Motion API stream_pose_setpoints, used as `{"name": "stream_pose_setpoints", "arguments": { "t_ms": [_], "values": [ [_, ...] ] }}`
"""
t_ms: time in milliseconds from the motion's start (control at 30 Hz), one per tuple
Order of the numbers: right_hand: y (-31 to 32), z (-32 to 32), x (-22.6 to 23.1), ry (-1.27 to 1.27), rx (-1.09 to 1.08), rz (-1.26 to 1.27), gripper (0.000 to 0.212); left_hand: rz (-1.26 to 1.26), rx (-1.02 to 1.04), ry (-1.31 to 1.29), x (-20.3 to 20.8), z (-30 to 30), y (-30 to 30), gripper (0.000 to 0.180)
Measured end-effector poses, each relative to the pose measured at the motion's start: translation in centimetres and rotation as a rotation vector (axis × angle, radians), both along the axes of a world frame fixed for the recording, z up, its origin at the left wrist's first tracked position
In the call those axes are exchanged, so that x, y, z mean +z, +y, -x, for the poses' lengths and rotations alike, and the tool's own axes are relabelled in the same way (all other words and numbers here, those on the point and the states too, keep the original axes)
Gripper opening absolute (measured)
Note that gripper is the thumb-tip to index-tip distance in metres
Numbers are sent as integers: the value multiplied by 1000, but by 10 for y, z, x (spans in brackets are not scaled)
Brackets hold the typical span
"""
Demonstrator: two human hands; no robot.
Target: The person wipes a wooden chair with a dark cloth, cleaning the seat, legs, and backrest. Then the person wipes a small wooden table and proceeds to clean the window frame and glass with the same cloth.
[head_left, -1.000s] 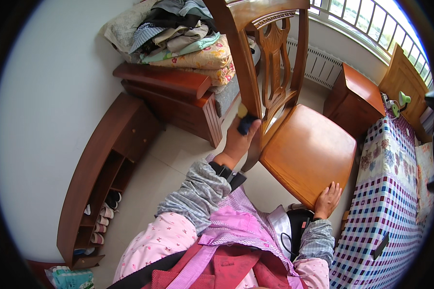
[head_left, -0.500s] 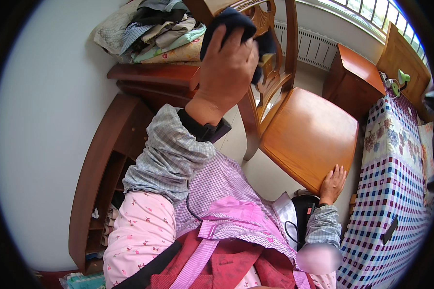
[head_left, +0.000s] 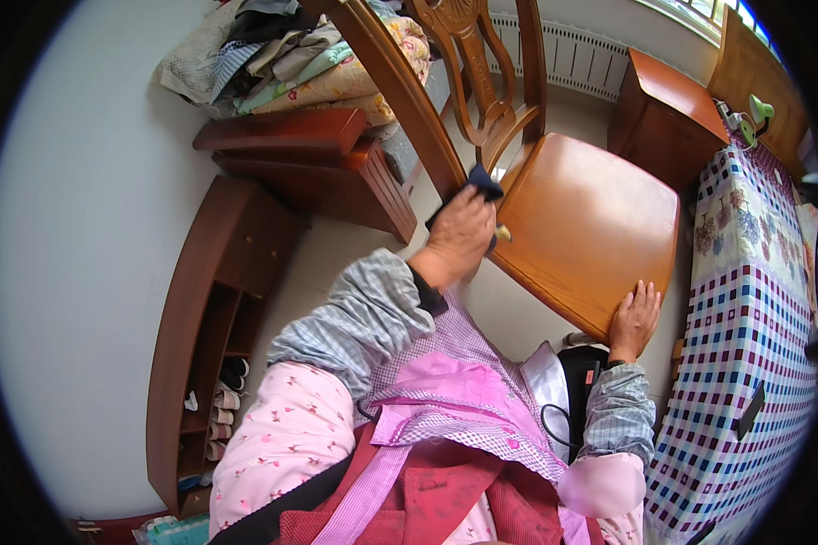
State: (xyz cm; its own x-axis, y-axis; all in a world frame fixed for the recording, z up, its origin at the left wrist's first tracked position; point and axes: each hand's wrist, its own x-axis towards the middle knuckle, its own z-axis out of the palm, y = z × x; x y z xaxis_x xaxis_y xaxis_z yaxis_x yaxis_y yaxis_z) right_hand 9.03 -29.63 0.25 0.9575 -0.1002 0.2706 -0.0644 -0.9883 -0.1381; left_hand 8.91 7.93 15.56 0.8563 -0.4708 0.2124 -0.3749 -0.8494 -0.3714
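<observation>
A wooden chair [head_left: 591, 218] with a carved back stands in front of me. My left hand [head_left: 462, 232] is closed on a dark navy cloth [head_left: 485, 184], pressing it against the lower part of the near back post, where the post meets the seat. A small yellowish patch shows at the cloth's lower edge; most of the cloth is hidden under the hand. On the seat's near right corner lies my right hand [head_left: 635, 320], fingers spread flat and holding nothing.
A brown shoe rack [head_left: 211, 336] with shoes stands along the left wall. Behind it, a pile of folded clothes and bedding [head_left: 327, 73] rests near a reddish wooden piece [head_left: 291, 132]. A bed with a checked cover [head_left: 727, 363] is at right, with a wooden cabinet [head_left: 668, 113] beyond.
My left hand has moved down with the cloth, from the upper part of the chair's back post to its base near the seat. My right hand stays on the seat corner.
</observation>
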Motion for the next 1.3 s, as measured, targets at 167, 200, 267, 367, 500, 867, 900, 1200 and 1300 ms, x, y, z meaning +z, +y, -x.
{"name": "stream_pose_setpoints", "arguments": {
  "t_ms": [167,200,267,367,500,867,900,1200,1300],
  "values": [
    [-2,0,-3,7,-6,-4,41,45,12,-316,104,-23,16,36],
    [-2,0,-3,7,-12,16,41,64,12,-389,118,-27,18,35],
    [-2,-1,-3,20,-19,9,41,66,15,-448,123,-34,18,37],
    [-1,-1,-1,31,-32,8,41,-28,-10,-402,83,-35,15,40],
    [0,-1,-1,28,-34,34,41,-107,-71,-133,-22,-10,4,41],
    [1,-1,0,21,-30,-1,40,309,-104,214,-90,12,-1,30],
    [1,-2,-1,16,-29,2,40,500,-4,443,-86,24,2,33],
    [-5,-2,-11,-20,-8,36,40,2433,427,75,18,24,81,49],
    [-6,-3,-11,3,-12,39,40,2428,141,3,59,-4,70,62]
  ]
}}
